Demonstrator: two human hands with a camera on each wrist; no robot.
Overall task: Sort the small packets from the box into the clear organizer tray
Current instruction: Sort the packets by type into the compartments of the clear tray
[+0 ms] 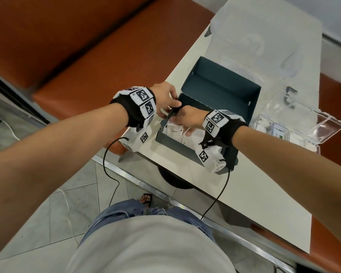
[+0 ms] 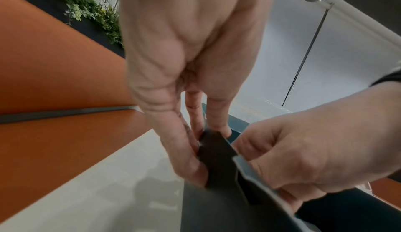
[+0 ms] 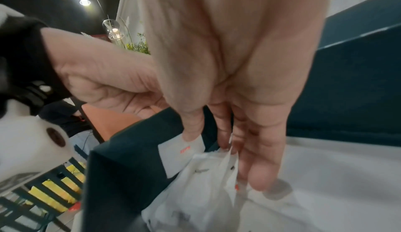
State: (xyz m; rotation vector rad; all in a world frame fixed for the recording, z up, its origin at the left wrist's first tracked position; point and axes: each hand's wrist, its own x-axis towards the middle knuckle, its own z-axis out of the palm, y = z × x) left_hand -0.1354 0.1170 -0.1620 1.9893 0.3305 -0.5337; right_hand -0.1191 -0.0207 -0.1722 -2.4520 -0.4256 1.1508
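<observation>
We see a dark teal box (image 1: 197, 134) standing open on the pale worktop (image 1: 254, 194), its lid (image 1: 222, 85) folded back on the far side. The left hand (image 1: 165, 99) takes the box's left wall at the far corner, thumb and fingers (image 2: 184, 158) pinching the dark card between them, so its grip is narrow and closed on the box. The right hand (image 1: 187, 119) reaches down into the box, and its fingers (image 3: 258, 158) are among the white packets (image 1: 177, 133) heaped inside (one reads "Sugar"). In the right wrist view a thin white packet edge runs up between those fingers, and the thumb tip lies on another packet against the box wall; we cannot tell for sure whether this grip has closed on a packet or only touches the heap. The clear tray (image 1: 287, 133) sits on the worktop just right of the box, its lid (image 1: 307, 113) swung open, with a few packets already in its compartments. An orange bench (image 1: 77, 46) runs beyond the worktop on the left.
</observation>
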